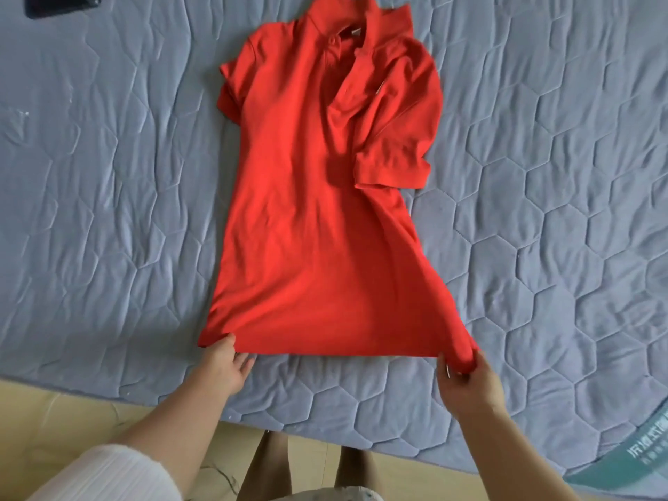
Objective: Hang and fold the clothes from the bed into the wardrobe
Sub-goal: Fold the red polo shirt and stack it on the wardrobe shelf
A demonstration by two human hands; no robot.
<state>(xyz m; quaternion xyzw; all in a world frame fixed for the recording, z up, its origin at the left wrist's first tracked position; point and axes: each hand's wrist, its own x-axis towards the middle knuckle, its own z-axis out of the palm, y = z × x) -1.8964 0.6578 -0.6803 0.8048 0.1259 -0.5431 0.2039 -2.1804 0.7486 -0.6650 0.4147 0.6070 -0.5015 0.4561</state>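
One red polo shirt (318, 211) lies face up on the bed (108, 175), collar away from me and hem at the near edge. The knit cloth is soft and matte, mostly flat, with shallow creases running down the body. It has a ribbed collar, an open button strip with one button I can make out, and two short sleeves with banded cuffs. The sleeve on my right is folded in over the chest; the one on my left bunches at the side.

My right hand (466, 381) has its fingers curled round the right corner of the hem, gathering it into a small wad and lifting it slightly off the bed. My left hand (226, 367) meets the left corner of the hem. Its visible fingers are loose, and I cannot tell whether thumb and forefinger pinch the cloth.

The bed cover is blue-grey, quilted in six-sided stitching and wrinkled. One dark flat object (61, 3) sits at the far left corner, cut off by the frame. A teal printed strip (639, 453) shows at the lower right. Below the bed's edge are pale floor tiles (54, 399), my white ribbed sleeve (108, 471) and my two legs.
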